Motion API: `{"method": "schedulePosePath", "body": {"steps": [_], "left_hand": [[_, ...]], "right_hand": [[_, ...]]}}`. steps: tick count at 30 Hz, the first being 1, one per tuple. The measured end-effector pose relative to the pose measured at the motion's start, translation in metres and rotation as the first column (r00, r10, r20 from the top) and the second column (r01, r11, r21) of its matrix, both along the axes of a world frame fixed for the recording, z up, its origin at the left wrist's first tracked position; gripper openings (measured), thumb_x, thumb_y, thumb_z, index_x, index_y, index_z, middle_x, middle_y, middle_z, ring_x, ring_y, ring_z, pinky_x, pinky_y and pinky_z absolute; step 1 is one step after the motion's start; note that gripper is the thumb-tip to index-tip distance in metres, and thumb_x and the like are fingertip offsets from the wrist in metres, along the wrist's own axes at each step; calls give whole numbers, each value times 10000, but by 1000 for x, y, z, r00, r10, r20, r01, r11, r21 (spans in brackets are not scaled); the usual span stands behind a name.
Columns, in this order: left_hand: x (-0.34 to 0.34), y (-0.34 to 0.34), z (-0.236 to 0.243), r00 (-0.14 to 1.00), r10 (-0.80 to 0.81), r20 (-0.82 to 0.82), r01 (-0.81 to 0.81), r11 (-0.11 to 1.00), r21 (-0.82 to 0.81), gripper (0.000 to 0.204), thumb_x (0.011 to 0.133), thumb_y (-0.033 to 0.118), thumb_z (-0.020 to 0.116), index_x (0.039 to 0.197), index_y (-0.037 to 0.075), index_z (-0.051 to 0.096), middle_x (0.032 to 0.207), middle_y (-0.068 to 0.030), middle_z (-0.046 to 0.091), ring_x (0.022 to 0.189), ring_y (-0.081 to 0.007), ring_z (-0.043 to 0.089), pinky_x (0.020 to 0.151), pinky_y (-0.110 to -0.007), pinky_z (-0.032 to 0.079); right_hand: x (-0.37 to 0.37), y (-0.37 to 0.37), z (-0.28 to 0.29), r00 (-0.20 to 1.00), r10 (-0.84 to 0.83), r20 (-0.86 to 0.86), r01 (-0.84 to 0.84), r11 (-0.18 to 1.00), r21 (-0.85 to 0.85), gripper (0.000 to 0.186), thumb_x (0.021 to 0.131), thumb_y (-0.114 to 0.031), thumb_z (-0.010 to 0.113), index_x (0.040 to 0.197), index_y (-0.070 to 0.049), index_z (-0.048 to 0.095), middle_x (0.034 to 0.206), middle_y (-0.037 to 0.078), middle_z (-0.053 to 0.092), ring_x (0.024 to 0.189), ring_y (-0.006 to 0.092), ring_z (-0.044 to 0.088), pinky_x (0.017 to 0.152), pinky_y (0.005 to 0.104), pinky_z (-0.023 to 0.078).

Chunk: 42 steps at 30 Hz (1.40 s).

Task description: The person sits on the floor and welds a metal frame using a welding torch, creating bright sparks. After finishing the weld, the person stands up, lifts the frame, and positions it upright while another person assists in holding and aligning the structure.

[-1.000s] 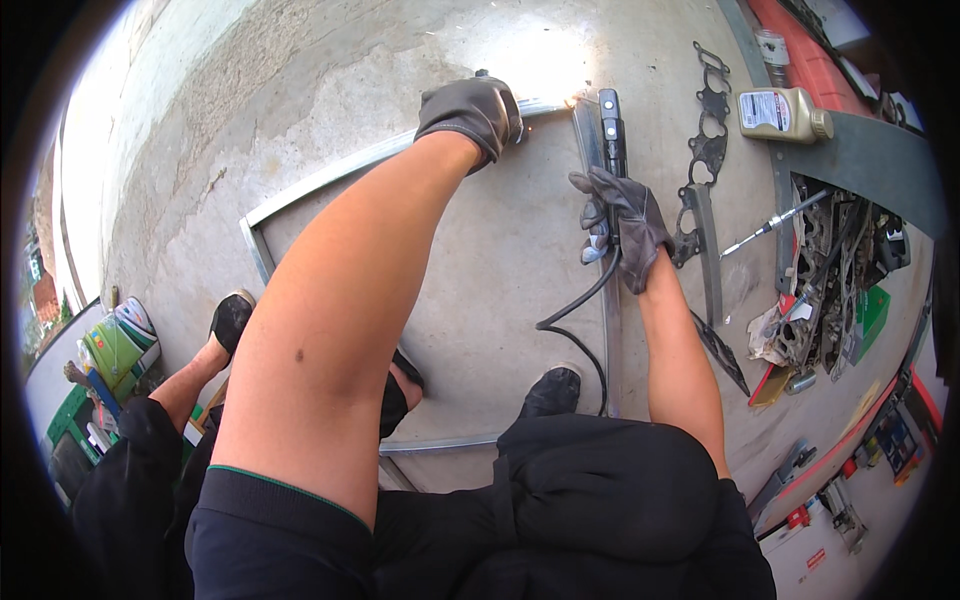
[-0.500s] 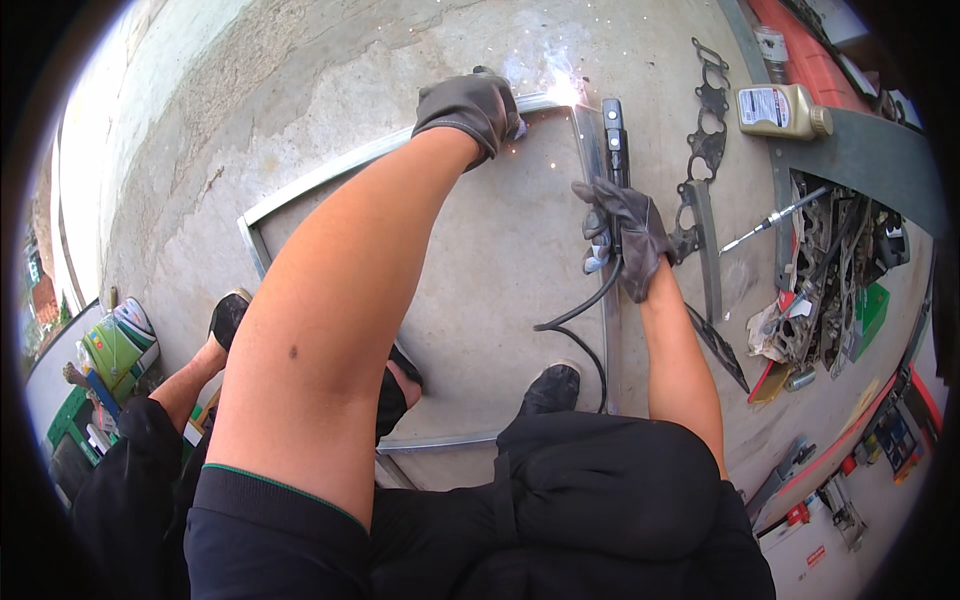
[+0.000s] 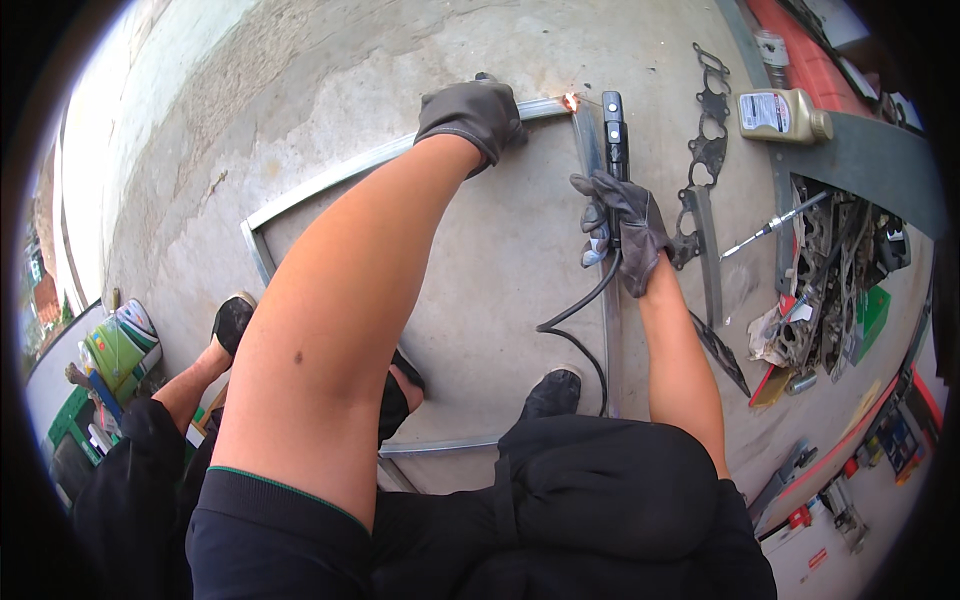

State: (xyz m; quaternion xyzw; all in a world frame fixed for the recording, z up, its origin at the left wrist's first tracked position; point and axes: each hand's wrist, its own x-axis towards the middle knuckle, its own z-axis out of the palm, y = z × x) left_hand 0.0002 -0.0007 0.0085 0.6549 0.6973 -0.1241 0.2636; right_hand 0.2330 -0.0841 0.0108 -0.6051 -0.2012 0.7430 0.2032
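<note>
My left hand [image 3: 468, 120], in a dark leather glove, is closed on the top bar of a metal frame [image 3: 320, 171] lying on the concrete floor. My right hand [image 3: 622, 225], gloved too, grips a black electrode holder [image 3: 614, 130] along the frame's right bar. Its black cable [image 3: 575, 335] curves down toward my shoe [image 3: 550, 390]. A small orange glow [image 3: 570, 101] shows at the frame's upper right corner, between my left hand and the holder's tip.
At right lie a long gasket [image 3: 710, 140], a plastic oil jug [image 3: 778, 114], a threaded rod [image 3: 760, 232] and a heap of metal parts [image 3: 830, 280]. Another person's leg and black shoe [image 3: 230, 322] are at lower left, beside a green bucket [image 3: 115, 355].
The bright arc and flying sparks at the corner have died down to a small orange glow. The holder has shifted slightly; my left hand has stayed in place.
</note>
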Motion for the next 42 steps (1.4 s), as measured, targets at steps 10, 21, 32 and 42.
{"method": "schedulePosePath", "body": {"steps": [10,21,32,42], "left_hand": [[2,0,0,999,31,-24,-31,999,9,428,845,368,758,1132,51,750,1071,-198,771,1005,-372,752,946,-477,547],[-4,-3,-14,950,-275,-144,283,959,34,215,959,177,593,1095,98,740,937,-168,775,818,-316,768,671,-435,590],[0,0,4,999,-47,-23,47,999,-14,447,897,377,723,1147,7,705,1002,-204,772,941,-373,759,884,-487,557],[3,1,7,999,3,-33,-3,1000,-8,404,901,333,729,1098,-19,699,999,-236,765,954,-388,757,868,-481,568]], "right_hand": [[-4,2,4,999,12,30,-13,1000,20,453,983,-402,701,1196,-2,717,656,3,565,466,100,498,403,258,448],[-5,-4,12,997,38,72,-37,999,-9,508,982,-443,694,1217,8,707,679,4,551,470,88,479,416,239,424],[11,-27,11,993,-98,-70,100,995,20,426,997,-368,687,1218,-5,708,682,3,575,486,91,533,394,292,498],[-2,-16,-1,997,-60,42,60,998,14,393,989,-344,697,1198,-13,731,656,28,589,450,114,522,411,299,512]]}}
